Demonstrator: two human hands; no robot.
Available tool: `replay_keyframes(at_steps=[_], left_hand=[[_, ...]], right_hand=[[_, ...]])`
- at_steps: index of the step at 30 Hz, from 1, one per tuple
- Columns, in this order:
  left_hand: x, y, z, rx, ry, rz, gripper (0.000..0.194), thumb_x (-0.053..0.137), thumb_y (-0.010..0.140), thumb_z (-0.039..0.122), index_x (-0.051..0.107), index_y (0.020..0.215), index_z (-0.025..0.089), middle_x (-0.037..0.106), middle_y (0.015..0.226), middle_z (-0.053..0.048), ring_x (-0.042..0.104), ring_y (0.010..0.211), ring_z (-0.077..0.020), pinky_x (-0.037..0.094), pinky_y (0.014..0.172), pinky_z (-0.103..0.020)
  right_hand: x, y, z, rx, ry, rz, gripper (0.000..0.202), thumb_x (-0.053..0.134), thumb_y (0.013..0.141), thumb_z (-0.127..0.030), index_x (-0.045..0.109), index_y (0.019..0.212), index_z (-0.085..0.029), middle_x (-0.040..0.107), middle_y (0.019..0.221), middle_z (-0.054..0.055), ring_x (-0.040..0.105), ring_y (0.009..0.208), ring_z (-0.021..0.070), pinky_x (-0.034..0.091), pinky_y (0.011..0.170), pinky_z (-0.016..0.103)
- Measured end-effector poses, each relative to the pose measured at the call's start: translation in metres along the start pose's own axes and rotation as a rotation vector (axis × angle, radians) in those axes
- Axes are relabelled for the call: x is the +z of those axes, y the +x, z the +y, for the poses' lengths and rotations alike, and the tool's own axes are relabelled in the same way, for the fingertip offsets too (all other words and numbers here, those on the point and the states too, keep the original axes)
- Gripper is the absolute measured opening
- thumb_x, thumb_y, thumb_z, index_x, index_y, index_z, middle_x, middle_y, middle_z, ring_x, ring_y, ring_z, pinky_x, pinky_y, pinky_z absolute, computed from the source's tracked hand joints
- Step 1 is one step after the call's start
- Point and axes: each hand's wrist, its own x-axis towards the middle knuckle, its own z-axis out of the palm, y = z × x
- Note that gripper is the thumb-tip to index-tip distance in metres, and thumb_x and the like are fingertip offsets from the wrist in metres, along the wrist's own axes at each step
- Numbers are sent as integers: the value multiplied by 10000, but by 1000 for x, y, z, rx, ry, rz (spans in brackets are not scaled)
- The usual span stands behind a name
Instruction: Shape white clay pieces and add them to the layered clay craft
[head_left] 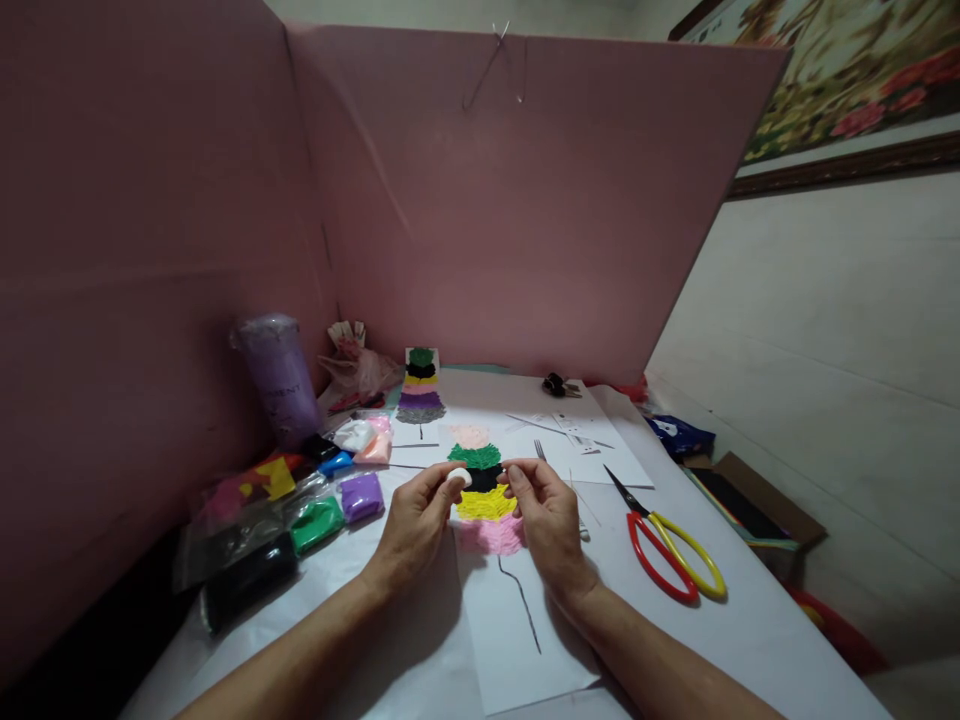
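Note:
A white sheet (499, 620) lies before me, bearing textured bands of pale pink, green, black, yellow and pink (491, 536), with a dark curved line below. My left hand (421, 515) pinches a small white lump (460, 477) over the left side of the bands. Across from it, my right hand (546, 510) is closed at the right side of the black band, thumb against fingers; what it holds, if anything, is too small to make out. Farther back stands a finished-looking strip (421, 390) with similar colored bands.
Red-and-yellow scissors (667, 550) lie at the right. Bags of purple (361, 497), green (316, 524) and other colored clay sit at the left, before a purple cylinder (277, 380). Keys (560, 386) lie at the back; pink panels (487, 210) rise behind.

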Motion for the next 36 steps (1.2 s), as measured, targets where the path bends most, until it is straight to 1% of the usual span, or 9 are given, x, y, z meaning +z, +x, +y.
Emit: replay_keyframes(at_steps=[5, 8, 10, 13, 19, 24, 27, 32, 36], left_hand=[[-3, 2, -4, 43, 26, 142, 281, 580, 817, 363, 639, 1020, 179, 566, 695, 22, 483, 578, -118, 402, 559, -233], [-5, 5, -7, 49, 4, 233, 222, 564, 829, 352, 591, 977, 188, 479, 617, 61, 439, 536, -102, 383, 526, -211], [-6, 7, -8, 39, -8, 245, 189, 568, 820, 341, 584, 924, 183, 461, 606, 63, 428, 530, -97, 369, 509, -203], [-6, 9, -8, 15, -20, 229, 187, 585, 796, 325, 588, 903, 171, 482, 622, 55, 431, 538, -96, 363, 504, -201], [-6, 7, -7, 9, -52, 194, 171, 615, 765, 311, 603, 851, 164, 499, 624, 53, 413, 525, -89, 352, 501, -205], [-2, 4, -3, -27, -129, 107, 181, 637, 759, 298, 592, 883, 174, 512, 627, 59, 425, 510, -84, 349, 489, -205], [3, 1, 1, -30, -196, 26, 202, 668, 734, 308, 575, 856, 177, 556, 657, 46, 455, 521, -89, 354, 489, -209], [5, -3, 1, -26, -151, -86, 138, 619, 773, 286, 592, 739, 155, 532, 624, 36, 433, 523, -84, 346, 504, -211], [3, -3, -5, -38, -118, -121, 152, 586, 800, 276, 579, 705, 157, 518, 619, 34, 434, 538, -87, 343, 512, -205]], right_hand=[[0, -3, -4, -55, -39, 38, 246, 519, 890, -405, 635, 873, -189, 647, 811, 34, 546, 672, 156, 441, 580, 269], [-1, -4, -6, -63, -77, 38, 222, 499, 903, -382, 625, 905, -199, 624, 853, 32, 539, 637, 147, 439, 532, 262], [-1, -5, -6, -73, -90, 32, 198, 503, 899, -361, 620, 919, -202, 616, 874, 36, 557, 651, 153, 443, 518, 260], [-2, -4, -5, -93, -99, 24, 175, 507, 896, -337, 619, 919, -205, 616, 887, 39, 583, 705, 169, 469, 556, 273], [-2, -3, -2, -213, -95, -7, 150, 509, 899, -296, 623, 895, -199, 630, 882, 40, 596, 856, 198, 475, 777, 334], [-3, -3, -5, -236, -111, -26, 132, 509, 902, -261, 625, 901, -198, 632, 874, 37, 594, 856, 198, 462, 791, 342], [-2, -4, -7, -285, -128, -92, 110, 536, 885, -229, 628, 942, -210, 631, 930, 44, 589, 888, 204, 473, 794, 347], [0, -9, -10, -488, -250, -286, 259, 623, 814, -161, 621, 1063, -234, 632, 1004, 65, 572, 948, 232, 476, 822, 382], [1, -12, -11, -568, -330, -293, 162, 562, 856, -138, 628, 976, -224, 656, 915, 59, 577, 872, 224, 469, 780, 374]])
